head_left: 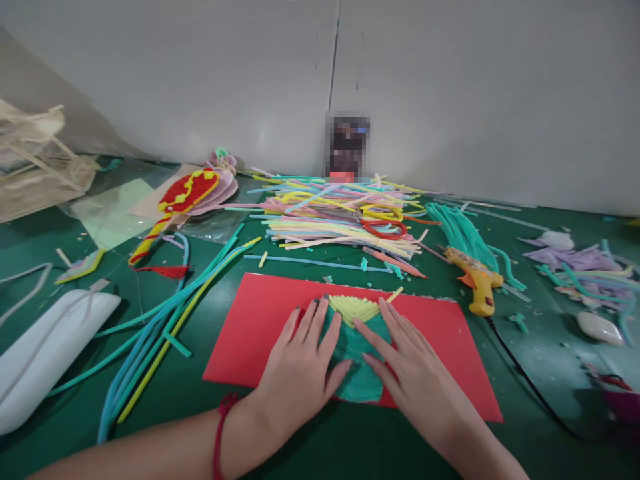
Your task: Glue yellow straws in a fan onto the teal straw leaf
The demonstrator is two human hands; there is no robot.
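Observation:
A red card [235, 333] lies flat in front of me on the green table. On its middle sits a teal piece [357, 380] made of pipe cleaners laid side by side, topped by a yellow woven-looking patch [354, 308] with one strip end sticking out at the right. My left hand [305, 353] rests flat on the left side of this piece, fingers stretched out. From the right, my right hand [410, 360] lies spread over it, its fingertips on the yellow patch. Part of the teal piece is hidden under both hands.
Behind the card is a heap of coloured pipe cleaners [345, 213] with red-handled scissors [384, 229]. A yellow glue gun [475, 280] with a black cord lies right. Loose pipe cleaners [165, 333], a red-and-yellow fan [187, 193] and a white object [55, 347] lie left.

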